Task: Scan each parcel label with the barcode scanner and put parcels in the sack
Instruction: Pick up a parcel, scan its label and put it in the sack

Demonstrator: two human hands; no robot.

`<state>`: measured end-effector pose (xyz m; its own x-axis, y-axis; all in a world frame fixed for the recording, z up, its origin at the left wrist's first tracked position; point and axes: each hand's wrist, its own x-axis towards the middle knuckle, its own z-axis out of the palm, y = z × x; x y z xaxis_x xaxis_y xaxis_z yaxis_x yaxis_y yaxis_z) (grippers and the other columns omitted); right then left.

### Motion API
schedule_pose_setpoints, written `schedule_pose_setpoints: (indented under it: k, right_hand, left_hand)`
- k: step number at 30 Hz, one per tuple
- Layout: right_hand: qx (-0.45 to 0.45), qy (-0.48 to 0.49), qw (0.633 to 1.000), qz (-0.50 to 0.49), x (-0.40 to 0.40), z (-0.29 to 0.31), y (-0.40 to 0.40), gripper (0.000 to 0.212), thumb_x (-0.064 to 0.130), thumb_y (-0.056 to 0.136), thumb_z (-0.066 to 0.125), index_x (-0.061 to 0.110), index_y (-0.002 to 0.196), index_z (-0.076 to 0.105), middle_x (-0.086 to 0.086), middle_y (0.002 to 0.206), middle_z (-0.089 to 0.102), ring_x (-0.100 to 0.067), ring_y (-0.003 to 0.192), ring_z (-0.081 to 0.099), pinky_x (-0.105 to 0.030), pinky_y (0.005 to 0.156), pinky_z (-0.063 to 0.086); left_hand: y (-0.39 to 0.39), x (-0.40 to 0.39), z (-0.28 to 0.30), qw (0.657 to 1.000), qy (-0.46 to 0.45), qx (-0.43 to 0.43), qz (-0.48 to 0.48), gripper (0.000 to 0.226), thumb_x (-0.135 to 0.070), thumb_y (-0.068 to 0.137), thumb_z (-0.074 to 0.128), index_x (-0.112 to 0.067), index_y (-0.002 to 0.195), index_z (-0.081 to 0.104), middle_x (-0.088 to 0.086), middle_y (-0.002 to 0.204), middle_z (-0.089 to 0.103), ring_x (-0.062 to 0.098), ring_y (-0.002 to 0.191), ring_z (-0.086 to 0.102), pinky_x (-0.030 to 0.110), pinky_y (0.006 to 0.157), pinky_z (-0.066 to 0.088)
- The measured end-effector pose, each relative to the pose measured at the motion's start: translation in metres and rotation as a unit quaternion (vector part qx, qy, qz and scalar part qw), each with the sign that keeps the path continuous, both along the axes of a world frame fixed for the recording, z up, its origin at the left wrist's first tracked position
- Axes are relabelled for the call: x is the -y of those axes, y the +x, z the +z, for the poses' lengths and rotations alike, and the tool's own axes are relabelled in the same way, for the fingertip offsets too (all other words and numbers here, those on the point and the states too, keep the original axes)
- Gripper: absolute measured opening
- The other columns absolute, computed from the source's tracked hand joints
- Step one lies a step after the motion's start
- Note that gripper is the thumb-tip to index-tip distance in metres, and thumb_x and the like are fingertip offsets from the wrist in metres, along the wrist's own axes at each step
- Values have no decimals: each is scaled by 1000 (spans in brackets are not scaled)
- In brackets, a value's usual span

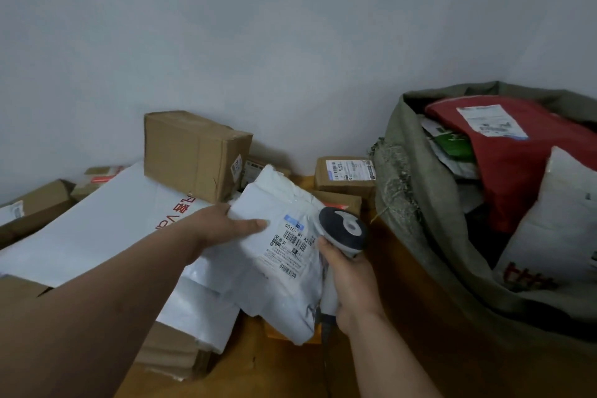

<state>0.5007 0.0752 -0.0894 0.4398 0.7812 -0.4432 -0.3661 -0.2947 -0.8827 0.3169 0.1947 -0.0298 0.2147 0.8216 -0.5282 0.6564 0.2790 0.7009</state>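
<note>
We see the left hand (223, 224) pinching the white poly parcel (284, 255) by its upper left edge, thumb laid flat on top just left of the printed label (292, 247), the other fingers hidden beneath. The right hand (350, 284) grips the barcode scanner (344, 233) by its handle, fingers curled round it, the scanner head just right of the label and touching the parcel's edge. Beyond the left fingers lie a large white mailer (106, 223) and a tall cardboard box (193, 152); a smaller labelled box (345, 176) sits beyond the scanner. Right of the right fingers stands the green sack (403, 178), full of parcels, 1 red (517, 165). Everything rests on a yellow-brown bench (290, 371) against a pale wall (258, 26).
</note>
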Motion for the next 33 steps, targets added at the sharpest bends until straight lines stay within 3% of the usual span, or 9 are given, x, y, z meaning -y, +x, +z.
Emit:
schedule_pose_setpoints:
  k: [2, 5, 10, 14, 18, 23, 26, 29, 33]
  right_hand:
    - [-7, 9, 1000, -2, 9, 10, -1, 43, 45, 66, 86, 25, 103, 74, 4, 99, 78, -20, 99, 72, -48, 95, 55]
    - [-7, 35, 999, -23, 27, 31, -2, 30, 32, 78, 82, 25, 105, 71, 1, 105, 76, -20, 100, 71, -44, 93, 55]
    - [40, 70, 997, -7, 68, 75, -29, 45, 46, 67, 86, 30, 107, 73, 2, 106, 75, -23, 104, 68, -51, 98, 52]
    - [109, 100, 987, 65, 102, 106, -58, 8, 34, 81, 78, 41, 85, 77, 15, 89, 76, -14, 98, 68, -48, 90, 55]
    - [169, 145, 971, 90, 136, 130, -79, 14, 21, 86, 74, 35, 85, 73, 22, 82, 74, -3, 86, 68, -23, 76, 49]
    - [198, 147, 966, 80, 172, 143, -95, 11, 17, 84, 73, 25, 77, 69, 12, 73, 71, -17, 85, 66, -31, 74, 49]
    - [197, 149, 966, 77, 191, 151, -103, 9, 17, 83, 74, 24, 89, 73, 8, 82, 74, -22, 91, 67, -39, 82, 52]
    - [202, 154, 963, 88, 205, 157, -108, 13, 18, 83, 74, 30, 82, 74, 8, 79, 73, -21, 88, 67, -38, 79, 50]
    - [204, 167, 961, 87, 219, 160, -107, 17, 28, 78, 77, 35, 66, 68, 12, 67, 66, -17, 79, 63, -32, 71, 45]
  left_hand:
    - [-2, 10, 6, 999, 11, 38, -1, 37, -41, 76, 82, -23, 103, 64, -6, 97, 70, 10, 88, 64, 21, 63, 46]
    - [-14, 25, 15, 993, 57, 96, 39, 33, -34, 75, 85, -22, 99, 66, -4, 98, 71, 16, 91, 67, 25, 65, 49]
    - [-43, 50, 35, 964, 143, 170, 150, 40, -37, 74, 85, -19, 105, 69, 1, 101, 74, 23, 93, 69, 37, 81, 55]
    - [-58, 76, 53, 950, 173, 202, 164, 29, -42, 75, 84, -23, 89, 66, -1, 95, 72, 22, 89, 68, 39, 85, 55]
    - [-71, 106, 70, 936, 182, 253, 166, 28, -33, 80, 81, -19, 99, 66, -5, 89, 69, 13, 81, 65, 28, 69, 50]
    - [-89, 138, 81, 932, 183, 268, 164, 28, -33, 83, 79, -17, 103, 67, -3, 91, 70, 14, 81, 65, 25, 60, 47]
    - [-96, 150, 85, 936, 190, 252, 156, 33, -37, 82, 79, -15, 104, 68, 1, 96, 72, 20, 88, 66, 33, 73, 52]
    - [-98, 160, 90, 936, 189, 253, 154, 35, -37, 81, 79, -14, 104, 69, 4, 100, 72, 24, 91, 66, 37, 81, 52]
    - [-93, 174, 96, 934, 197, 262, 144, 33, -37, 82, 78, -13, 103, 69, 2, 96, 72, 19, 86, 66, 29, 67, 49]
